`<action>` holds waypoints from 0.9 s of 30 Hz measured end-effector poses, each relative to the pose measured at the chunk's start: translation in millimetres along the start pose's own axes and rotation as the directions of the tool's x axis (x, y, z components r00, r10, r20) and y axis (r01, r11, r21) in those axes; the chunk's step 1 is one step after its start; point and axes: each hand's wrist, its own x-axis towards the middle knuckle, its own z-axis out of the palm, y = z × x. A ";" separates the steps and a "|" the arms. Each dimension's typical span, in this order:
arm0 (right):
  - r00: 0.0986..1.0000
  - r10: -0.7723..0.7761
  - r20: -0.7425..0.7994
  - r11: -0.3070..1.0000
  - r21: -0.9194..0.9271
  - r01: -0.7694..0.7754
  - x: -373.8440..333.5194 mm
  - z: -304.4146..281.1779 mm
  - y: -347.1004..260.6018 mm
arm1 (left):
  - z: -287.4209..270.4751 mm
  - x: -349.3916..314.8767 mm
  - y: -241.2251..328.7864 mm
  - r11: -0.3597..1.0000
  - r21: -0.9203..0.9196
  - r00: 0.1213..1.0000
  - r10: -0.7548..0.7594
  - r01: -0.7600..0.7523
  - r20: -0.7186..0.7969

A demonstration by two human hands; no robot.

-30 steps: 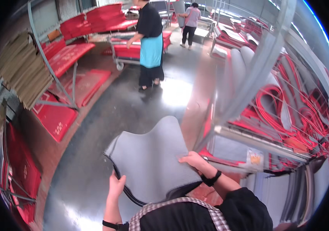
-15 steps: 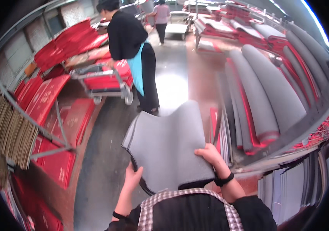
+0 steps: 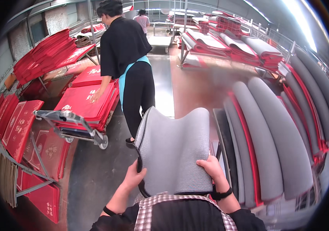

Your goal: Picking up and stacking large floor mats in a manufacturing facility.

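Observation:
Both of my hands carry a bent stack of grey floor mats (image 3: 174,150) with dark edges, held in front of my body. My left hand (image 3: 135,175) grips the stack's left edge, thumb on top and fingers hidden beneath. On the opposite edge, my right hand (image 3: 210,168) is closed the same way, its thumb resting on the grey surface. The mats sag in the middle and rise at both sides. How many lie in the stack I cannot tell.
Ahead on the left, a person in black (image 3: 128,57) touches red mats (image 3: 83,101) piled on a trolley (image 3: 76,122). Grey rolled mats (image 3: 257,131) stand at right. Racks of red mats (image 3: 20,125) line the left. Farther off are another person (image 3: 142,21) and stacked mats (image 3: 226,42).
I have moved forward along the aisle, so the person, trolley and rolls appear nearer. The person's hand now reaches over the red mats. My hands keep hold of the grey mats.

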 end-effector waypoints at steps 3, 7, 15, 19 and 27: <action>1.000 -0.015 0.018 1.000 0.017 0.014 73.3 -17.9 -15.7 | 14.7 73.0 -7.4 1.000 0.005 0.999 0.024 -0.024 -0.028; 0.999 -0.042 0.030 0.999 0.036 0.041 156.3 -43.7 -45.5 | 24.9 162.0 6.3 0.997 -0.081 0.998 0.003 -0.009 -0.067; 0.999 -0.043 0.011 0.991 0.128 0.041 337.6 -60.9 -88.6 | 18.5 349.3 -2.5 0.999 0.016 0.996 -0.039 0.040 -0.079; 0.999 -0.030 -0.025 0.994 0.109 0.033 439.4 -51.5 -119.4 | 2.4 454.7 -18.6 0.997 -0.065 0.996 -0.055 0.051 -0.074; 0.999 -0.037 -0.021 0.985 0.167 0.040 634.8 -47.6 -190.9 | -39.8 663.8 -3.7 0.998 -0.055 0.998 -0.036 0.034 -0.043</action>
